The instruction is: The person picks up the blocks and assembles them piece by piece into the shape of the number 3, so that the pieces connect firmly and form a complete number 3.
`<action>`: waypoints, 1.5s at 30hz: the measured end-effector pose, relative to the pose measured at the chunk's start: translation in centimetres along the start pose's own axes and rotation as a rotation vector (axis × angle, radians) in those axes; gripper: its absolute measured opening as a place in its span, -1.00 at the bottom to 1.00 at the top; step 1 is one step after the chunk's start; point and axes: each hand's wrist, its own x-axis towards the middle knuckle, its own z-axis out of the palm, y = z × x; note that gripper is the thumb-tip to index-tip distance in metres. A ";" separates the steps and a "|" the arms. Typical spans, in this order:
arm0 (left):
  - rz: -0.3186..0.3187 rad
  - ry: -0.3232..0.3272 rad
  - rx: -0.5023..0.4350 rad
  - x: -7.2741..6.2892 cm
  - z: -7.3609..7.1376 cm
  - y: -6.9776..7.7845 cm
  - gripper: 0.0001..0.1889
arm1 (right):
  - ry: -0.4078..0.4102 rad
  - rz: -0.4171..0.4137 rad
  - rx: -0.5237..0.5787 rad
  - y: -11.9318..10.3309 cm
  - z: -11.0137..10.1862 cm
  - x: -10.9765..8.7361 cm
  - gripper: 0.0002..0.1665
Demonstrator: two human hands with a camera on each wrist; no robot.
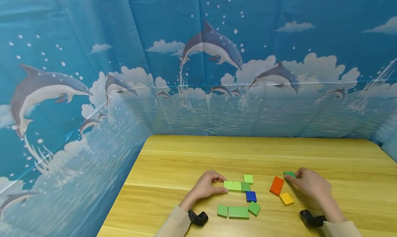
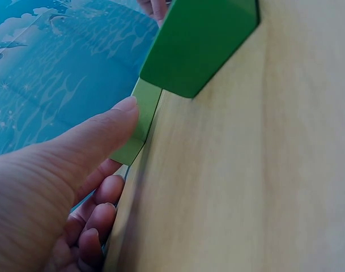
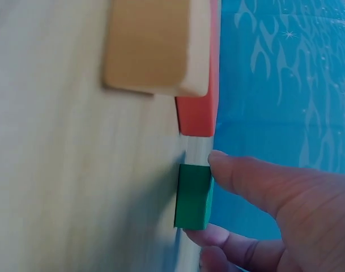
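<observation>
In the head view my left hand (image 1: 208, 185) is at the left end of a light green rectangular block (image 1: 232, 186). Its thumb and index finger pinch the block, and the left wrist view shows the thumb (image 2: 118, 122) along its near side. A darker green square block (image 1: 245, 187) adjoins the right end. My right hand (image 1: 311, 183) pinches a dark green block (image 1: 289, 174) lying on the table. In the right wrist view that block (image 3: 193, 196) sits between thumb and fingers. Left of this hand are a red-orange rectangular block (image 1: 276, 185) and a yellow block (image 1: 286, 198).
A small light green block (image 1: 248, 178) and a blue block (image 1: 251, 196) lie near the middle group. Closer to me, a green rectangular block (image 1: 238, 212) lies between two smaller green blocks. The wooden table (image 1: 173, 157) meets a dolphin-printed curtain (image 1: 211, 120) at its back.
</observation>
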 end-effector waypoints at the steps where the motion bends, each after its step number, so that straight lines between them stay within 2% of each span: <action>1: -0.001 0.000 0.000 0.0 0.0 0.0 -0.68 | -0.001 -0.008 0.003 -0.1 -0.1 0.2 -0.16; 15: -0.023 -0.009 -0.021 0.1 0.0 0.0 -0.67 | -0.021 -0.069 0.068 -2.4 0.6 3.6 -0.44; 23: 0.013 0.007 -0.001 0.0 0.1 -0.2 -0.68 | -0.086 -0.071 0.087 -5.2 1.0 5.1 -0.51; 34: 0.005 0.000 -0.009 0.0 0.0 -0.2 -0.68 | -0.123 -0.111 0.101 -7.9 2.3 6.1 -0.57; 45: -0.008 0.000 -0.025 0.0 0.0 -0.1 -0.68 | -0.122 -0.137 0.151 -8.9 3.1 6.2 -0.56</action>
